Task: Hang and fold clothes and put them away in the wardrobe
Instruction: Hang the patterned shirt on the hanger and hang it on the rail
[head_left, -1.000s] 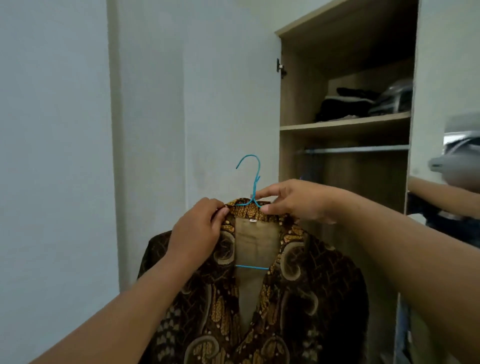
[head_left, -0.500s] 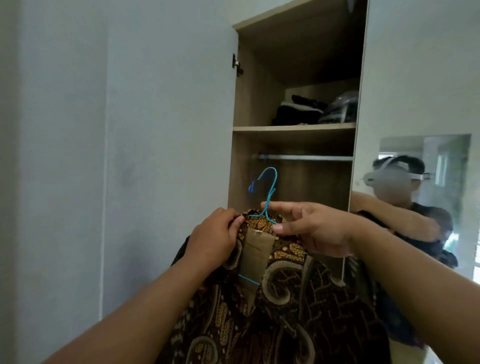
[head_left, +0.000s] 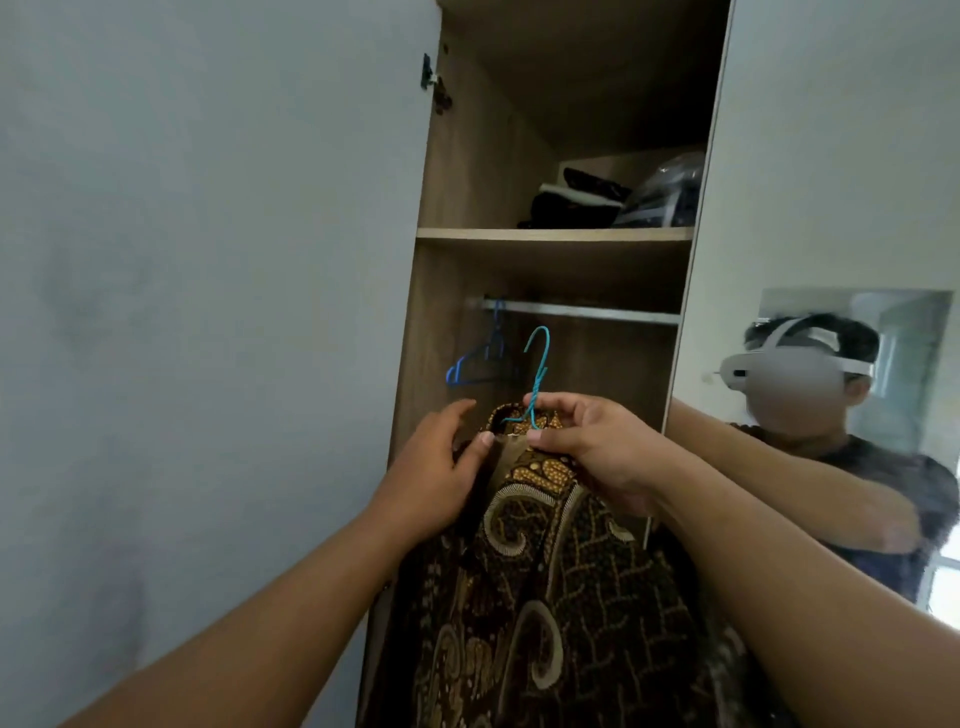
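Right hand (head_left: 587, 447): grip closed on the light-blue hanger (head_left: 535, 379) at the base of its hook, thumb below and fingers curled over the twisted wire neck. Hook upright, open end toward the left, raised in front of the lower wardrobe compartment.

Left hand (head_left: 441, 467): fingers extended and relaxed, grip loose, thumb tip touching the left edge of the shirt collar. No closed hold visible.

Batik shirt (head_left: 545, 597): brown with gold patterning, hung on the light-blue hanger, collar at top between both hands, body draped downward toward the bottom edge of the view. Held in front of the open wardrobe (head_left: 467, 182), below rail level.

Hanging rail (head_left: 582, 312): metal, horizontal, mounted just beneath the shelf (head_left: 550, 235). One dark-blue hanger (head_left: 480, 364) suspended at the left end of the rail, just left of the light-blue hook.

Shelf contents: folded dark garments (head_left: 576, 200) at centre, plastic-wrapped bundle (head_left: 667, 192) to the right, touching or nearly touching.

Left wardrobe door (head_left: 208, 260): swung open, plain pale surface. Right door (head_left: 831, 156): closed, fitted with a mirror (head_left: 914, 395) reflecting a person wearing a headset.
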